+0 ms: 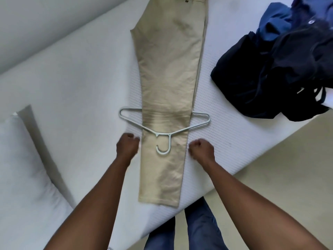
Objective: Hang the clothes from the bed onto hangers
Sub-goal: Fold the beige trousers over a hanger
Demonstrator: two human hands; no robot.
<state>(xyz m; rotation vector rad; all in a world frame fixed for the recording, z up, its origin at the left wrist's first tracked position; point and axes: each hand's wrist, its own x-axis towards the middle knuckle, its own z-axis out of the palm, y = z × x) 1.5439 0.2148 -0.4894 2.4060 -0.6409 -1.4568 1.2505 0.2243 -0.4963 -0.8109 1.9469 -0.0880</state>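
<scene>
Left hand (128, 144), right hand (201, 147), fingers curled

Matt beige woven cloth trousers (167, 98), a smooth pale plastic hanger (201, 121), a dimpled white mattress (225, 134).

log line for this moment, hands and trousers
state: trousers threaded through hanger on bed | left hand: curled at trouser edge, grip unclear | right hand: same | dark pile: far right

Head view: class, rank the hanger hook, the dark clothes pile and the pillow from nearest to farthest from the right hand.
1. Hanger hook: just left of the right hand, lying on the trousers.
2. Dark clothes pile: farther up the bed, to the right.
3. Pillow: far left edge.
</scene>
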